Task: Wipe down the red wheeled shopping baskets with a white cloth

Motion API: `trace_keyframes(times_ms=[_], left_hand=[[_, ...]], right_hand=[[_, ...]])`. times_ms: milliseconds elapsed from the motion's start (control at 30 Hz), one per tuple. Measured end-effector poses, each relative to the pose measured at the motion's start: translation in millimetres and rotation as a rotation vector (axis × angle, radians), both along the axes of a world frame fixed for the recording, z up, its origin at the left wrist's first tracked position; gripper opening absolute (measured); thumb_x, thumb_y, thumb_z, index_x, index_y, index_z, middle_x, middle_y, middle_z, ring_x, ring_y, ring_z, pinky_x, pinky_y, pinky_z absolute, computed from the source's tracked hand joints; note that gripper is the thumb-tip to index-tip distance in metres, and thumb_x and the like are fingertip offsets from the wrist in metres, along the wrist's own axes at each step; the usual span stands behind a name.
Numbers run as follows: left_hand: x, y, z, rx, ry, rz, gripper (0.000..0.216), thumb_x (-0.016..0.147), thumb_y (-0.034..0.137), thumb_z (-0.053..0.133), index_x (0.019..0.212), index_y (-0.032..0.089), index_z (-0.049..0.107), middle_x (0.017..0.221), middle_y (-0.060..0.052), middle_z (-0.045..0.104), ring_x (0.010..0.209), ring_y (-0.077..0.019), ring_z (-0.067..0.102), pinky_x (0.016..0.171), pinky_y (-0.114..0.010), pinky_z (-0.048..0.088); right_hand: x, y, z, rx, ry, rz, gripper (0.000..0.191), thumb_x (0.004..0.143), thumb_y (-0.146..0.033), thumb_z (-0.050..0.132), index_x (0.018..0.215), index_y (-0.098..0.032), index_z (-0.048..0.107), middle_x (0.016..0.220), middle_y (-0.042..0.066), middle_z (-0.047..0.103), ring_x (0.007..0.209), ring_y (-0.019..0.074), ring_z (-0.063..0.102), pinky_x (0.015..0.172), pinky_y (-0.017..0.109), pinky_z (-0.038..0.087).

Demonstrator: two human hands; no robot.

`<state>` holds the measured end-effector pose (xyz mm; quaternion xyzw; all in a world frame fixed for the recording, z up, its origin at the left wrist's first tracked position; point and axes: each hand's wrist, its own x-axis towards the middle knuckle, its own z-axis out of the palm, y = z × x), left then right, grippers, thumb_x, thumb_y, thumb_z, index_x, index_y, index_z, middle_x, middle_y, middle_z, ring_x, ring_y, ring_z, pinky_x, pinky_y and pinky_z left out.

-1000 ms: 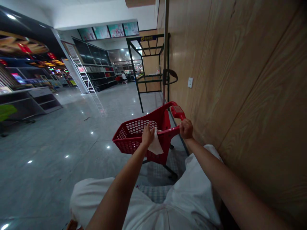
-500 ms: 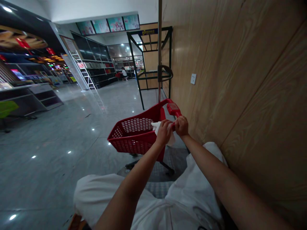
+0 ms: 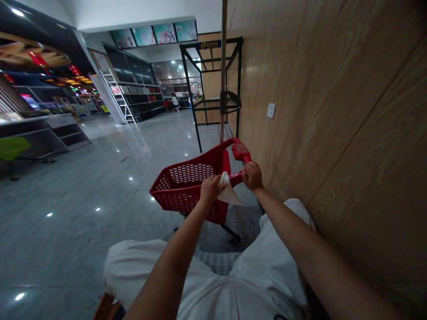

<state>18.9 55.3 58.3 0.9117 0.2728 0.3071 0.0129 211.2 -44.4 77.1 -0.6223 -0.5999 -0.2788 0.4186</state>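
Note:
A red plastic shopping cart (image 3: 187,195) with perforated basket walls stands in front of my knees. My right hand (image 3: 252,175) is wrapped around its red handle (image 3: 236,178). My left hand (image 3: 211,189) is closed on a white cloth or tissue (image 3: 229,194), at the near corner of the cart where the handle meets the basket rim. The lower part of the white piece hangs down in a point. Which fingers press on it is partly hidden.
A wood-panelled wall (image 3: 320,111) with a socket (image 3: 271,110) rises close on my right. Behind the cart stand a pole (image 3: 223,58) and a dark metal frame (image 3: 185,71). Farther off are a ladder (image 3: 120,100), shelves and a crouching or seated person (image 3: 175,102).
My left hand has slid left along the handle toward the basket's near corner, taking the white piece with it. My right hand keeps its hold on the handle.

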Motion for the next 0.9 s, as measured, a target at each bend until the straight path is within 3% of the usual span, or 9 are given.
trace_keyframes(times_ms=[200,433,567,733,900], left_hand=[[-23.8,11.0,-9.7,-0.003,-0.043,0.084,0.031,0.088,0.046,0.051,0.105,0.021,0.060,0.092,-0.007,0.063,0.088,-0.0212,0.058,0.081,-0.031,0.041],[27.4,-28.5,21.6,-0.002,-0.117,-0.033,0.033,0.089,0.047,0.050,0.108,0.023,0.060,0.102,-0.007,0.061,0.087,-0.0201,0.058,0.078,-0.030,0.042],[37.2,-30.5,19.2,0.062,-0.103,-0.094,0.028,0.090,0.043,0.049,0.104,0.023,0.062,0.098,-0.007,0.062,0.090,-0.0203,0.057,0.081,-0.031,0.043],[12.0,-2.7,-2.3,0.081,-0.076,-0.134,0.029,0.091,0.035,0.049,0.117,0.025,0.057,0.105,-0.006,0.061,0.096,-0.0182,0.057,0.083,-0.030,0.043],[-33.9,31.4,-18.7,0.050,0.067,0.048,0.018,0.091,0.030,0.050,0.096,0.019,0.063,0.093,-0.006,0.062,0.087,-0.0178,0.057,0.078,-0.029,0.043]], right_hand=[[-12.5,3.4,-0.9,0.082,0.008,-0.079,0.033,0.088,-0.023,0.029,0.063,-0.024,0.051,0.065,0.006,0.052,0.075,0.0226,0.048,0.086,0.040,0.041],[-17.6,7.8,-4.7,0.061,0.005,-0.118,0.033,0.088,-0.023,0.031,0.063,-0.024,0.052,0.065,0.005,0.050,0.078,0.0232,0.049,0.088,0.042,0.039],[-10.0,2.7,-3.9,0.027,-0.053,-0.088,0.032,0.089,-0.023,0.031,0.066,-0.024,0.053,0.069,0.006,0.052,0.080,0.0228,0.048,0.089,0.040,0.038],[0.3,-1.9,0.6,-0.006,-0.146,-0.021,0.031,0.089,-0.025,0.034,0.067,-0.022,0.055,0.070,0.006,0.053,0.078,0.0219,0.047,0.085,0.037,0.038],[5.9,1.7,-1.1,0.077,-0.168,-0.005,0.031,0.090,-0.023,0.034,0.066,-0.021,0.053,0.067,0.005,0.051,0.076,0.0209,0.046,0.082,0.036,0.038]])
